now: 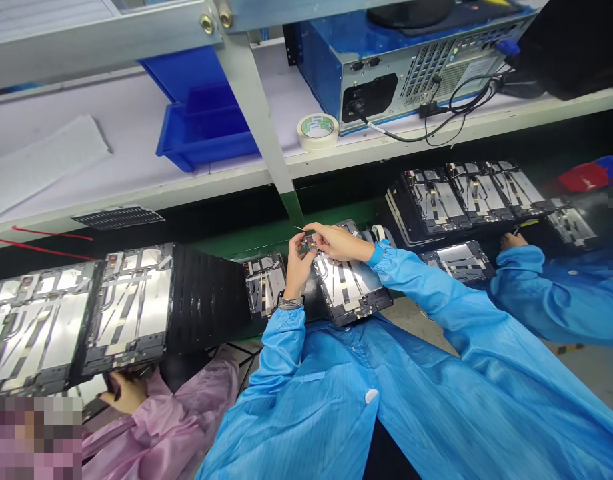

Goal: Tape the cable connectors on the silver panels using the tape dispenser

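Observation:
An opened tablet (351, 283) with silvery panels and dark flex cables lies in front of my body, tilted. My left hand (299, 267) is at its upper left corner, thumb and forefinger closed over a small part with red and yellow bits; what they grip is hidden. Reaching across the tablet's top, my right hand (336, 241) has its fingers pinched together at the same corner. A thin pale sliver (300, 229) sticks out by the fingertips of both hands; its kind is unclear. Left of my left hand lies another opened tablet (264, 283).
Stacked tablets (206, 300) stand at left, more (433, 200) at right. A co-worker's hand (129, 392) in a pink sleeve is lower left; another's hand (513, 240) in blue is right. The shelf above bears a blue bin (206, 137), tape roll (317, 131) and computer case (366, 67).

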Action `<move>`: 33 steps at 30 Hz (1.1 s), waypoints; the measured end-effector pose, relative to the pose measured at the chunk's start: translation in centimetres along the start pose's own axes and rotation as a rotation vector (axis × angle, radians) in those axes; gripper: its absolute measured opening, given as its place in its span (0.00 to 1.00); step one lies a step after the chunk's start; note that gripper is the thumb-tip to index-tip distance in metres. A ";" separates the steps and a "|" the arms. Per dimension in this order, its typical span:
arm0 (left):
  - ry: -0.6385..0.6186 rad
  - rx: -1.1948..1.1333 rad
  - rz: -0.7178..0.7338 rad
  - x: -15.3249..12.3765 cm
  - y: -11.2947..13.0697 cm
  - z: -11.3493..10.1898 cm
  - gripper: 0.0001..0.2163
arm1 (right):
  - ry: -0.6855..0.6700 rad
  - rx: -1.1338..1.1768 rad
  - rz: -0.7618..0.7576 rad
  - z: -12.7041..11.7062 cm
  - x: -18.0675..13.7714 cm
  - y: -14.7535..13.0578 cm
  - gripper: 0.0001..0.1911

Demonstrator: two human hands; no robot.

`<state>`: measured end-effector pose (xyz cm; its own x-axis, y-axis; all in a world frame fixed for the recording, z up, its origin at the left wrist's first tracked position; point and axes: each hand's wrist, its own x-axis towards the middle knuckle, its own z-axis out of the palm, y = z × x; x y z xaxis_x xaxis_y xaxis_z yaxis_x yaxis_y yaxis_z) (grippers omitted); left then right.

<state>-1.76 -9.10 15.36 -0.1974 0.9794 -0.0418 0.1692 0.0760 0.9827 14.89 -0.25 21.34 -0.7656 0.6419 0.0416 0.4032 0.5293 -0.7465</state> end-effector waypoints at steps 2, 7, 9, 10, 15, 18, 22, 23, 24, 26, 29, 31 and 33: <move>0.010 0.020 0.004 0.0 0.1 0.3 0.24 | 0.033 0.042 0.021 -0.1 -0.3 -0.1 0.35; 0.020 0.046 0.019 -0.1 0.3 0.4 0.23 | 0.236 0.495 0.139 -0.7 -2.8 -3.3 0.28; 0.017 0.037 0.024 -0.1 0.3 0.4 0.23 | 0.254 0.875 0.239 -0.4 -4.5 -5.3 0.25; 0.015 0.032 0.028 -0.1 0.2 0.4 0.23 | 0.243 1.064 0.293 0.0 -5.4 -6.2 0.25; 0.017 0.004 0.049 -0.1 -0.1 0.6 0.23 | 0.284 1.618 0.484 2.3 -7.0 -7.7 0.17; 0.010 -0.034 0.064 -0.1 -0.1 0.6 0.24 | 0.357 1.729 0.542 3.2 -6.4 -7.1 0.15; 0.009 -0.008 0.068 -0.2 0.4 0.6 0.25 | 0.345 1.753 0.579 3.9 -5.8 -6.6 0.12; 0.011 0.010 0.071 -0.3 0.5 0.6 0.25 | 0.345 1.746 0.581 4.1 -5.7 -6.6 0.11; 0.014 0.025 0.075 -0.3 0.6 0.6 0.24 | 0.349 1.744 0.582 4.2 -5.7 -6.5 0.10; 0.016 0.051 0.082 -0.4 0.8 0.6 0.23 | 0.355 1.760 0.577 4.4 -5.7 -6.5 0.08; 0.012 0.045 0.092 -0.4 0.7 0.5 0.20 | 0.346 1.799 0.558 4.5 -5.7 -6.4 0.07; 0.013 -0.010 0.123 -0.3 0.5 0.4 0.19 | 0.341 1.813 0.547 4.6 -5.7 -6.2 0.07; 0.022 -0.050 0.152 -0.1 0.1 0.4 0.16 | 0.347 1.818 0.539 4.6 -5.6 -6.1 0.08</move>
<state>-1.37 -9.16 15.37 -0.1942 0.9746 0.1116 0.1502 -0.0829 0.9852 14.44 -9.62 22.57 -0.5474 0.7022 -0.4553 -0.5748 -0.7109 -0.4052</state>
